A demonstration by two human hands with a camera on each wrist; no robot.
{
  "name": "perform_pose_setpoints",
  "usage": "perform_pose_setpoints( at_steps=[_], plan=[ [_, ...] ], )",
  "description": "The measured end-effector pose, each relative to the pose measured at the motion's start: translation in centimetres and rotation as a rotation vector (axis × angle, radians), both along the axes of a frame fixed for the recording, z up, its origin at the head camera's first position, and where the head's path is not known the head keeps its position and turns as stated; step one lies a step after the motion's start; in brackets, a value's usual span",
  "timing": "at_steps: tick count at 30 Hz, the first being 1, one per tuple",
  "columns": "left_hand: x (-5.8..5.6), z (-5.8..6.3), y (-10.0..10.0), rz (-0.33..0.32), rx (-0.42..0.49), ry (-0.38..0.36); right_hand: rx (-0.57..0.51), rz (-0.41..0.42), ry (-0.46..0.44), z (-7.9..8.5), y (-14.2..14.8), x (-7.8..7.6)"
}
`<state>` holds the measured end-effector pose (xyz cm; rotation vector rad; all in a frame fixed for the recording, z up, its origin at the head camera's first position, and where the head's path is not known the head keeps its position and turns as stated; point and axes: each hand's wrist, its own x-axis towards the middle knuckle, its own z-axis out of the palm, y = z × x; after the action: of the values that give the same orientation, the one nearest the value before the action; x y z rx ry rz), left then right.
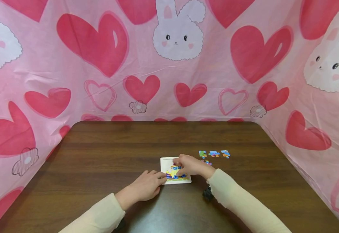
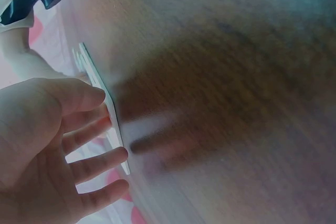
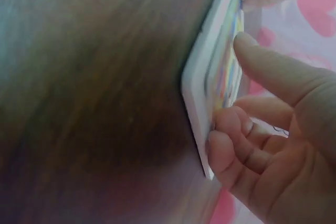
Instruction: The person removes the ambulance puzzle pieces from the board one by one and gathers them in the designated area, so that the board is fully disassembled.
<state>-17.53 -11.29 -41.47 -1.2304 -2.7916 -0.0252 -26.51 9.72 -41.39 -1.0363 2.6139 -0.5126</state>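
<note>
A small white puzzle tray (image 1: 176, 182) lies on the table under both hands, its lower part filled with pieces that picture a yellow vehicle with blue wheels. My left hand (image 1: 145, 186) rests at the tray's left edge, fingers loosely straight, fingertips right at the rim (image 2: 116, 124). From the right, my right hand (image 1: 190, 165) reaches over the tray. Its thumb and forefinger pinch a puzzle piece (image 1: 175, 168) with blue windows, low over the picture. In the right wrist view the thumb (image 3: 262, 64) meets the picture and the other fingers (image 3: 228, 140) curl at the tray's rim.
Several loose puzzle pieces (image 1: 214, 153) lie in a row beyond the right hand, with more pieces (image 1: 206, 162) partly hidden behind its wrist. The brown wooden table (image 1: 114, 152) ends at a pink cloth (image 1: 163, 69) with hearts and rabbits.
</note>
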Motion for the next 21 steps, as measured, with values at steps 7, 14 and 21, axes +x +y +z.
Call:
perform_pose_setpoints(
  at_steps=[7,14,21],
  plan=[
    [-0.07,-0.07,0.05,-0.001,-0.002,0.003,0.013,-0.018,0.018,-0.05,-0.25,0.35],
    [-0.01,-0.10,0.08,0.003,-0.008,0.000,-0.011,-0.051,-0.037,-0.25,-0.26,-0.21],
    [-0.06,-0.15,0.11,-0.002,-0.012,0.005,-0.037,-0.040,-0.059,0.00,-0.33,-0.65]
  ],
)
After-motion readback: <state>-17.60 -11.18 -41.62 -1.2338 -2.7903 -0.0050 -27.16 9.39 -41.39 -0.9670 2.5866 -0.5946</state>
